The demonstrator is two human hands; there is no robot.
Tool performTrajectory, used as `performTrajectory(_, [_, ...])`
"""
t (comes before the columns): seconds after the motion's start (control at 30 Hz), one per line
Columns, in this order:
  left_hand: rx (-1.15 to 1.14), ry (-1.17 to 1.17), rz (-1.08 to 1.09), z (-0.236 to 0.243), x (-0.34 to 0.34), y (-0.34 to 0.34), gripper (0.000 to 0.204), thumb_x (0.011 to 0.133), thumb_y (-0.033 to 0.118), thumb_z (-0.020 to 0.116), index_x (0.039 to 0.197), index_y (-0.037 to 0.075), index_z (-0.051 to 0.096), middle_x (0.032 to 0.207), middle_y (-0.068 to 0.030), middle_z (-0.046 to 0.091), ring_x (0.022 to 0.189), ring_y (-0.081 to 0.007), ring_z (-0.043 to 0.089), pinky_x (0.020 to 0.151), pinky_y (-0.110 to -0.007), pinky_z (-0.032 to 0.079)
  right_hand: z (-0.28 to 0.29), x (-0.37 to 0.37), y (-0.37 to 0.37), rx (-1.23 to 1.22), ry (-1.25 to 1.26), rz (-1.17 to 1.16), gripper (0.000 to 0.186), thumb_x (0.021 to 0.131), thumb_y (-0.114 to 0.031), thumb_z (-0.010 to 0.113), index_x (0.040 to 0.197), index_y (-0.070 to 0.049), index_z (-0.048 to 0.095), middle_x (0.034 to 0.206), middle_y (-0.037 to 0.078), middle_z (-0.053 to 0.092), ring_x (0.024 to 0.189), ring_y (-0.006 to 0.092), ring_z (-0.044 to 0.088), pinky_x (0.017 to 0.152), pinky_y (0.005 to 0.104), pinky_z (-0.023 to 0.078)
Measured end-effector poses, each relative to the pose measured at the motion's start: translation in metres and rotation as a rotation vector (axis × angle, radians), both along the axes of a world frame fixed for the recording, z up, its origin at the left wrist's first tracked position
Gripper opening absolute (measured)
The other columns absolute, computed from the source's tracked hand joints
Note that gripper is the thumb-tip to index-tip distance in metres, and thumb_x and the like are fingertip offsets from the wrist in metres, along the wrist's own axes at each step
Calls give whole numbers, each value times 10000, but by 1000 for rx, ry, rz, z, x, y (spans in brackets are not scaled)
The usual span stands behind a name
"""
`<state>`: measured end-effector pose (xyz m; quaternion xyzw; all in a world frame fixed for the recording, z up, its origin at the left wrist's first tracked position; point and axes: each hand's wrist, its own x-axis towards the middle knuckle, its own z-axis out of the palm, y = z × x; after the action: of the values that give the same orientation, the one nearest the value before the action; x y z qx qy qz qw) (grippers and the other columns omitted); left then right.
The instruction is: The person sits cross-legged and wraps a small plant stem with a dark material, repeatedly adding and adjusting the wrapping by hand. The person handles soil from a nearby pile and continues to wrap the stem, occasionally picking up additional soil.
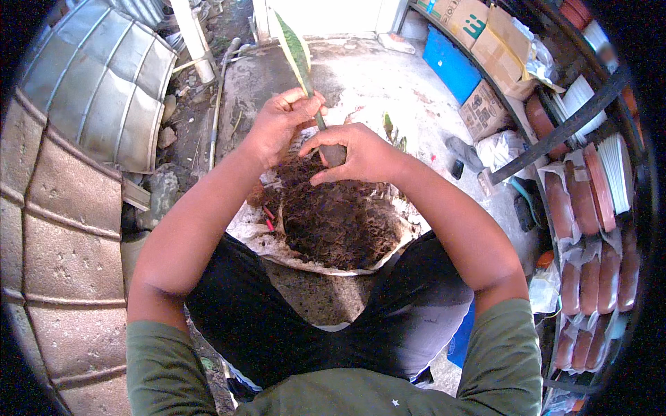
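Observation:
A snake plant [295, 50] with a tall green leaf edged in yellow stands upright between my hands. My left hand [283, 125] pinches the lower part of the leaf. Lower down, my right hand [364, 154] curls its thumb and fingers around the plant's dark base [334, 154]; whether that is a root ball or a small pot I cannot tell. Beneath both hands, dark crumbly soil [340, 222] lies heaped on a whitish sack [316, 266] between my knees. Small red-handled items [269, 220] rest at the soil's left edge.
More small leafy plants [390, 128] stand beyond my right hand. On the right, a shelf rack holds stacked brown pots [586, 201], cardboard boxes [503, 52] and a blue crate [451, 66]. Brown roof-like sheets [73, 229] and a corrugated metal sheet [114, 76] lean on the left.

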<state>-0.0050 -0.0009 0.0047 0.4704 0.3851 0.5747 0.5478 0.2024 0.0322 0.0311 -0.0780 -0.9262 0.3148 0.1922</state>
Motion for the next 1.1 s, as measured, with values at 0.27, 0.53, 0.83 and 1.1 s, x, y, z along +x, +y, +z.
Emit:
performTrajectory(0.27, [42,16,-6,-3,10,-1,257,987,258,682,1151,63,651,1016,-30,687,973,-149,631,911,-325,480,-12,-1,1,48,47,-86,205,805,-200,837,958,-78,776,772,83,728,698,199,709,694,339,547])
performTrajectory(0.53, [24,11,-7,-3,7,-1,271,979,270,695,1151,67,645,1016,-31,683,965,-147,632,882,-324,503,3,-2,-9,-160,-152,-168,170,912,-222,758,901,-53,749,731,103,717,630,186,719,617,345,559])
performTrajectory(0.83, [20,-3,80,-2,3,3,262,988,276,685,1134,61,651,988,-29,678,836,-160,652,732,-323,554,-26,-7,5,-325,231,-211,708,874,-256,825,1304,-55,301,873,92,694,703,170,690,623,331,552])
performTrajectory(1.1, [79,107,39,-3,0,1,262,998,290,668,1135,68,648,986,-33,673,808,-154,641,701,-321,551,-16,-2,7,-809,-63,-213,388,938,-136,723,1241,14,533,1008,124,729,738,139,675,574,259,523])
